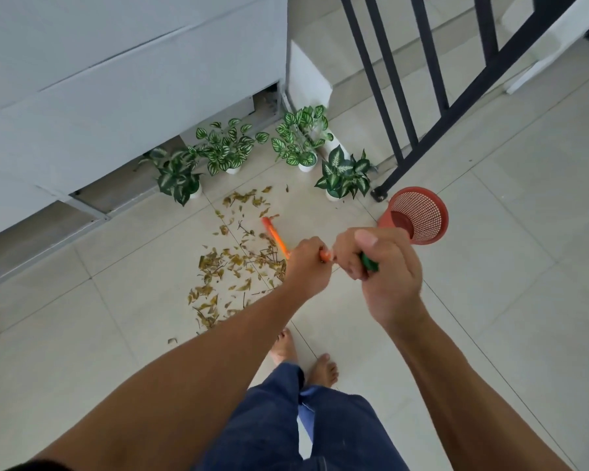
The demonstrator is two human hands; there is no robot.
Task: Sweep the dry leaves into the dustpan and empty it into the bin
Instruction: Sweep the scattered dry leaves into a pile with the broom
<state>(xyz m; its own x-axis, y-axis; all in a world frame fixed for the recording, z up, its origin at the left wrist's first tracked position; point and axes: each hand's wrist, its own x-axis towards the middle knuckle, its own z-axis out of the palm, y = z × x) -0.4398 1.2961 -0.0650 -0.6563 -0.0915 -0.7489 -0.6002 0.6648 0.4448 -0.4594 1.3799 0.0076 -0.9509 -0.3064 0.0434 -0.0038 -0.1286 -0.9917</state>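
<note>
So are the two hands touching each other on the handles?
Cannot tell. In the head view the left hand grips the orange handle right beside the right hand; no gap or contact shows plainly.

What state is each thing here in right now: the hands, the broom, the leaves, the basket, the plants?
Left hand: closed around the orange broom handle.
Right hand: closed on a green handle.
Dry leaves: scattered on the floor tiles.
Red mesh bin: upright, looks empty.
Potted plants: upright by the wall.
</note>
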